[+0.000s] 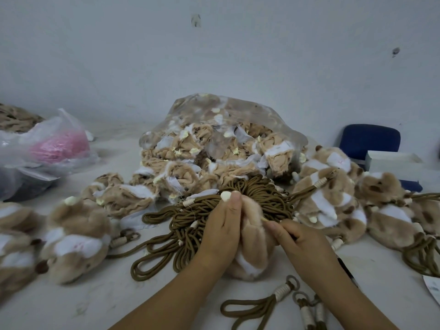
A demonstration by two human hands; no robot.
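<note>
We see a soft plush toy (pixel 252 248) in the lower middle of the frame, standing on the counter (pixel 95 301). It is fuzzy, tan and white, and looks floppy. The left hand (pixel 221 229) is wrapped round its side and holds it up. The right hand (pixel 300 241) pinches a thin pale stick (pixel 264 220) whose tip pokes at the toy's top.

Right behind the toy lies a heap of brown cords (pixel 185 225), round and thick like rope, all in loops. Near the bottom edge we see more cord loops (pixel 262 303) with pale wrapping and little rings.

Fluffy toys (pixel 326 194) lie at the right and more fluffy toys (pixel 76 234) at the left. In the middle a big clear bag (pixel 219 139) is full of flat tan skins. At the left a thin bag holds something pink (pixel 59 146).

The counter is pale and smooth. The wall (pixel 214 55) is plain and gray-white with small marks. A dark blue chair (pixel 370 141) stands at the right.
</note>
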